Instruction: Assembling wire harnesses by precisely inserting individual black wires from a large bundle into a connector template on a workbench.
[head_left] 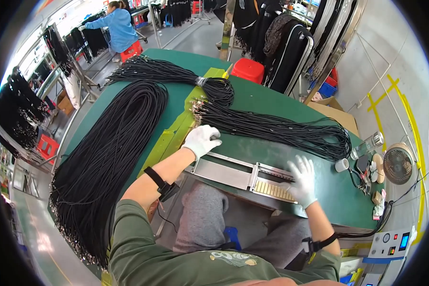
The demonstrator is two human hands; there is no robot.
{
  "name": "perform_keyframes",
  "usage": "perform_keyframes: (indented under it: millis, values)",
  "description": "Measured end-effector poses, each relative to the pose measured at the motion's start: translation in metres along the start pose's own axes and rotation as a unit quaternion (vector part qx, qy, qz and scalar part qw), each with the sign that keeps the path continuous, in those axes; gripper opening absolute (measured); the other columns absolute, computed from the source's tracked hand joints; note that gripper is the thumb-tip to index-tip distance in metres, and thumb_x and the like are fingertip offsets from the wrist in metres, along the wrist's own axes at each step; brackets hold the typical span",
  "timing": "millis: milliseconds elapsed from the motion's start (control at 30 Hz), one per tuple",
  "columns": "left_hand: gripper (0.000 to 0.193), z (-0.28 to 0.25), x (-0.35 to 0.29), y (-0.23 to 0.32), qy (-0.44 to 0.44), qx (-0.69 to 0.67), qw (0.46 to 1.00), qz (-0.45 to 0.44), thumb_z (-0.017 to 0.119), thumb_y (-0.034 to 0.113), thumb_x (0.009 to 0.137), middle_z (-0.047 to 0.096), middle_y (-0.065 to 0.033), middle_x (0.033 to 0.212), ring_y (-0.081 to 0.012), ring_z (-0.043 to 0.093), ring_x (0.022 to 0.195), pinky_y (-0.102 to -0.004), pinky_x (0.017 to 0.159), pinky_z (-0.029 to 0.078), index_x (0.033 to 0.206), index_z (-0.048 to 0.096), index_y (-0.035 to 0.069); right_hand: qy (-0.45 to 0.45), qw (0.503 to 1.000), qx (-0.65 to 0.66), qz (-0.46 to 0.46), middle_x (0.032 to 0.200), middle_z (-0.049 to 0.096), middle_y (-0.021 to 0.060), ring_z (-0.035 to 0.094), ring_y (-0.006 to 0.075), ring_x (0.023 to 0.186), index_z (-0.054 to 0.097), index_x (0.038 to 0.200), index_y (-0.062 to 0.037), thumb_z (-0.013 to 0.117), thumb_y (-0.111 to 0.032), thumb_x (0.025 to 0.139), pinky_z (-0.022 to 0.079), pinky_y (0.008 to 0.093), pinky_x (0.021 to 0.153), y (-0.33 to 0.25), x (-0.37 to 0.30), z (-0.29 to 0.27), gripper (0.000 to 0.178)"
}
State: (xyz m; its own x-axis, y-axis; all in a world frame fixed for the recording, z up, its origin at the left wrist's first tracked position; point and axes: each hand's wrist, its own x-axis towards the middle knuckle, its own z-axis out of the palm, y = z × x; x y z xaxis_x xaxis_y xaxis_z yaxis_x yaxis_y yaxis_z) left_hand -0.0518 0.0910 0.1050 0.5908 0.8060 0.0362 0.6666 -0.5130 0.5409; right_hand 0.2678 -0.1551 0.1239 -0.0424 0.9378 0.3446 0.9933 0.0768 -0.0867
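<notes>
While the broad green tabletop point(271, 99) fills the middle of the scene, a huge draped heap of thin black cords point(112, 143) covers its left side! Across the far edge lies a tied black cord bunch point(159, 71), and a long black cord bundle point(281, 128) runs rightward, its metal-tipped ends just beyond the left hand. Nearest the person, at the table's front edge, sits the flat silver metal fixture point(224, 172).

And here come the arms: the left forearm point(177, 164) slants up and to the right, the right forearm point(321, 221) up and leftward, each wearing a black strap.

The white-gloved left hand point(202, 141) is palm down, fingers bent in a half-curl, between those cord tips and the fixture's left end; whether it grips anything, I cannot tell. Over on the right, the white-gloved right hand point(301, 181) is wide, fingers fanned upward, thumb side by the fixture's row of small brass-coloured blocks point(271, 189)!
</notes>
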Motion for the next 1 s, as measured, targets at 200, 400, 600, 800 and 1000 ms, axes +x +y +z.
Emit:
perform_keyframes:
  millis: [200, 400, 600, 800, 1000]
  values:
    - [0.051, -0.005, 0.076, 0.006, 0.234, 0.173, 0.954, 0.068, 0.076, 0.032, 0.077, 0.062, -0.0075, 0.119, -0.0291, 0.051, 0.124, -0.0485, 0.106, 0.038, 0.124, 0.063, 0.016, 0.013, 0.998, 0.045, 0.038, 0.143, 0.046, 0.0221, 0.036, 0.0446, 0.137, 0.058, 0.131, -0.0064, 0.08, -0.038, 0.068, 0.024, 0.0565, 0.117, -0.031, -0.036, 0.009, 0.074]
    - [0.052, 0.015, 0.173, -0.015, 0.242, 0.315, 0.917, -0.044, 0.073, 0.034, 0.079, 0.061, -0.0082, 0.117, -0.0301, 0.05, 0.123, -0.0506, 0.105, 0.038, 0.127, 0.059, 0.016, 0.047, 0.992, 0.069, 0.093, 0.139, 0.051, 0.0228, 0.04, 0.046, 0.134, 0.057, 0.13, 0.0002, 0.078, -0.045, 0.073, 0.027, 0.0571, 0.115, -0.022, -0.071, 0.027, 0.075]
    - [0.037, -0.012, 0.231, -0.036, 0.1, 0.242, 0.963, -0.062, 0.062, 0.029, 0.088, 0.061, -0.0103, 0.121, -0.0291, 0.051, 0.122, -0.0534, 0.1, 0.039, 0.123, 0.061, 0.017, 0.082, 0.982, 0.117, 0.124, 0.13, 0.058, 0.0217, 0.045, 0.0456, 0.131, 0.061, 0.122, 0.0012, 0.072, -0.051, 0.08, 0.032, 0.0572, 0.112, -0.009, -0.06, 0.036, 0.068]
    - [0.061, -0.029, 0.231, -0.04, 0.153, 0.286, 0.945, -0.033, 0.068, 0.052, 0.078, 0.06, -0.0125, 0.123, -0.0319, 0.051, 0.12, -0.0551, 0.1, 0.039, 0.127, 0.059, 0.015, 0.069, 0.984, 0.118, 0.118, 0.128, 0.06, 0.0185, 0.047, 0.0443, 0.129, 0.064, 0.115, 0.0, 0.071, -0.048, 0.081, 0.033, 0.0563, 0.111, 0.001, -0.061, 0.039, 0.059]
    - [0.1, 0.005, 0.127, 0.012, -0.016, 0.276, 0.889, 0.366, 0.072, 0.066, 0.068, 0.053, -0.0221, 0.13, -0.0419, 0.049, 0.121, -0.0554, 0.102, 0.036, 0.146, 0.044, 0.009, 0.065, 0.986, 0.105, 0.11, 0.128, 0.061, 0.0161, 0.046, 0.0428, 0.131, 0.065, 0.116, -0.002, 0.073, -0.041, 0.081, 0.033, 0.0546, 0.112, -0.003, -0.063, 0.026, 0.053]
